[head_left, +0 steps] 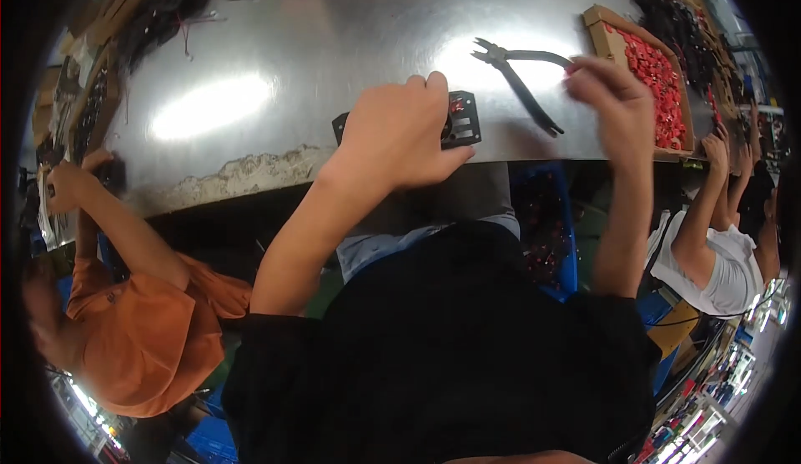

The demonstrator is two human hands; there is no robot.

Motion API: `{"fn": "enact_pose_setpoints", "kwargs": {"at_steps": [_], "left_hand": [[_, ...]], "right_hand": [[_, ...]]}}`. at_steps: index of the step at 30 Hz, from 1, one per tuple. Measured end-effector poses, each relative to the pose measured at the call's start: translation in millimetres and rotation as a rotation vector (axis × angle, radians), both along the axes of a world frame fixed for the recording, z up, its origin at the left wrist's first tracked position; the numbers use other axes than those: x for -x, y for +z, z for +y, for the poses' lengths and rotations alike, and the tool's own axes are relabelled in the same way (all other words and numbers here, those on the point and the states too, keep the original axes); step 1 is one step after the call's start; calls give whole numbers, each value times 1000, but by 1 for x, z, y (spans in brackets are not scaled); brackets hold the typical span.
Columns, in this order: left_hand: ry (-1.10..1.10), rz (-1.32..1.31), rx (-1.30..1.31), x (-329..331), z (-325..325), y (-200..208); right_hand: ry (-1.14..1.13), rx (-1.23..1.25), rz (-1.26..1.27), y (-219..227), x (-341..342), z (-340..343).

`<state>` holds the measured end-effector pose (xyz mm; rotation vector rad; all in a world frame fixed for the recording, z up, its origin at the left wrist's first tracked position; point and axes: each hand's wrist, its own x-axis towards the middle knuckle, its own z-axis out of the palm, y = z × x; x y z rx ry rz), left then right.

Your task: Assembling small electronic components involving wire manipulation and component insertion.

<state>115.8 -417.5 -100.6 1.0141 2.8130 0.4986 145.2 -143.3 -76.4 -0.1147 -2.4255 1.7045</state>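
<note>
My left hand (399,134) lies palm down on a black square part (461,120) with metal contacts, pressing it against the shiny metal table (275,55) near its front edge. My right hand (613,101) hovers at the right with fingers pinched together, beside the handles of black pliers (517,76) that lie on the table. It is blurred, and whether a small red piece sits between the fingertips I cannot tell. Just right of that hand stands a cardboard box (605,30) full of small red parts (659,80).
A person in an orange shirt (146,330) works at the left, a person in a white shirt (717,264) at the right. Dark parts and wires (167,5) pile at the table's far left and far right. A blue bin (546,230) sits under the table.
</note>
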Motion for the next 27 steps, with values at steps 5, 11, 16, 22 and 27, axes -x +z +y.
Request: {"fn": "enact_pose_setpoints", "kwargs": {"at_steps": [5, 11, 16, 22, 27], "left_hand": [[-6, 23, -55, 1, 0, -3], [-9, 31, -86, -1, -1, -9], [-7, 68, -140, -1, -2, -10], [-14, 58, -130, -1, -3, -11], [-20, 82, -276, -4, -6, -15]], "right_hand": [[241, 246, -157, -24, -15, -70], [322, -248, 134, -41, -8, -83], [278, -255, 161, -43, -7, -84], [270, -300, 253, -52, -8, -84], [188, -205, 290, -55, -11, -92]]}}
